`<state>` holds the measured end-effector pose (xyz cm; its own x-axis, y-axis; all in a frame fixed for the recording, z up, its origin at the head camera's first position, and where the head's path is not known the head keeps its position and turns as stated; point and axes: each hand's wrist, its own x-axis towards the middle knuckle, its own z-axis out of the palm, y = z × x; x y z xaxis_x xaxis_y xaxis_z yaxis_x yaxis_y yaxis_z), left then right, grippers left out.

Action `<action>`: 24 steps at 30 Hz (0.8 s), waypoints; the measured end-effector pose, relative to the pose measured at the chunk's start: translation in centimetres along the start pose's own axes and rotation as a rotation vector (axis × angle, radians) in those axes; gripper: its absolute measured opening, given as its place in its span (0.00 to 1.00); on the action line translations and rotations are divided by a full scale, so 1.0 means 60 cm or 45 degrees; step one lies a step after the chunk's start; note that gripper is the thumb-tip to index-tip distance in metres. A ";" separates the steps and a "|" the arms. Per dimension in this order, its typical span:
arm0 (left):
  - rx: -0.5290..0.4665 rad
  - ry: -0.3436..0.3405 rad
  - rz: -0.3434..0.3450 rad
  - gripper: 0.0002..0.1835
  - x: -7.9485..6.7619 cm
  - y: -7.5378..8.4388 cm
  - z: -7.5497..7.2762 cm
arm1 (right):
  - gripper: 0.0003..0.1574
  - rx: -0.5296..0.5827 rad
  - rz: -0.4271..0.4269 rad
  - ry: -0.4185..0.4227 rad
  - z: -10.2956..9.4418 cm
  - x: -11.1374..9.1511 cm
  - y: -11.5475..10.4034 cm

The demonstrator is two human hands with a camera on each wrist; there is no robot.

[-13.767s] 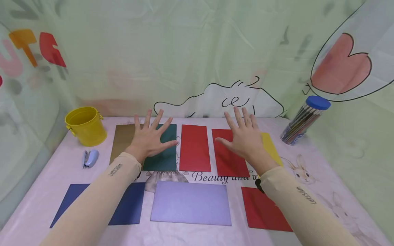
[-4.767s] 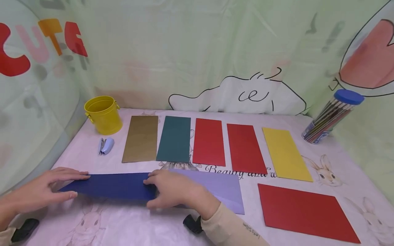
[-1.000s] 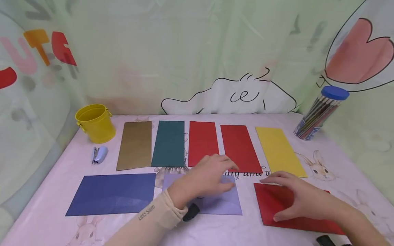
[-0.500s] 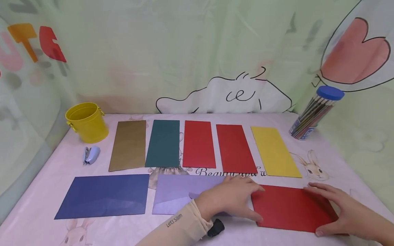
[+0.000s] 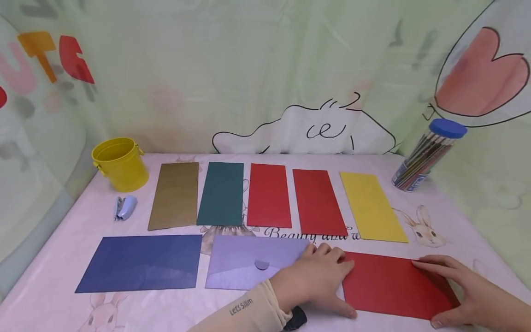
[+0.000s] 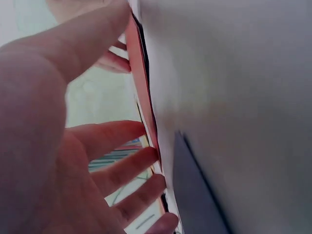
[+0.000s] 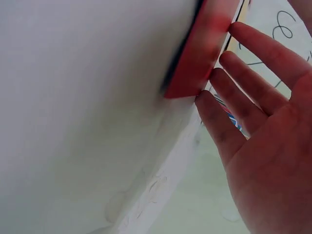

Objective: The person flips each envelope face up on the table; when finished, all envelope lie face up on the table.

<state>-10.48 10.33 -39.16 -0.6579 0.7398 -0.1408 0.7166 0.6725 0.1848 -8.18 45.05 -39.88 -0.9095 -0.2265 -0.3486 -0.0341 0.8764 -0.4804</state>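
We see a cloth-covered table (image 5: 166, 313). On its near right lies a red card (image 5: 386, 286), just beside a lavender envelope (image 5: 236, 258). At the card's left end, we find the left hand (image 5: 315, 281), fingers slightly spread, fingertips at its edge; at the right end, the right hand (image 5: 477, 290), fingers straight, thumb apart. Far left, we notice a pale stapler (image 5: 126, 207).
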 end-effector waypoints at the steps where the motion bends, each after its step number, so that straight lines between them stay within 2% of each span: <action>1: 0.009 -0.003 -0.001 0.47 0.000 0.002 0.001 | 0.68 -0.013 0.018 0.008 0.001 0.000 -0.003; 7: 0.078 0.026 -0.007 0.45 0.000 0.007 0.007 | 0.74 0.004 0.080 -0.026 0.003 -0.004 -0.013; 10: 0.095 0.040 -0.003 0.44 0.000 0.009 0.008 | 0.73 0.029 0.064 -0.056 0.001 -0.007 -0.012; 15: 0.131 0.053 0.005 0.40 0.002 0.012 0.006 | 0.65 0.019 -0.009 -0.074 -0.003 -0.011 0.002; 20: 0.177 0.008 0.021 0.38 0.000 0.019 0.001 | 0.52 -0.059 -0.132 -0.048 -0.004 -0.018 0.024; 24: 0.155 -0.014 0.028 0.35 -0.002 0.017 -0.001 | 0.49 -0.068 -0.114 -0.046 -0.005 -0.019 0.025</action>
<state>-9.72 10.93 -38.89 -0.6395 0.7543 -0.1485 0.7543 0.6529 0.0685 -7.32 46.75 -39.98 -0.8863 -0.3191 -0.3358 -0.1372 0.8732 -0.4677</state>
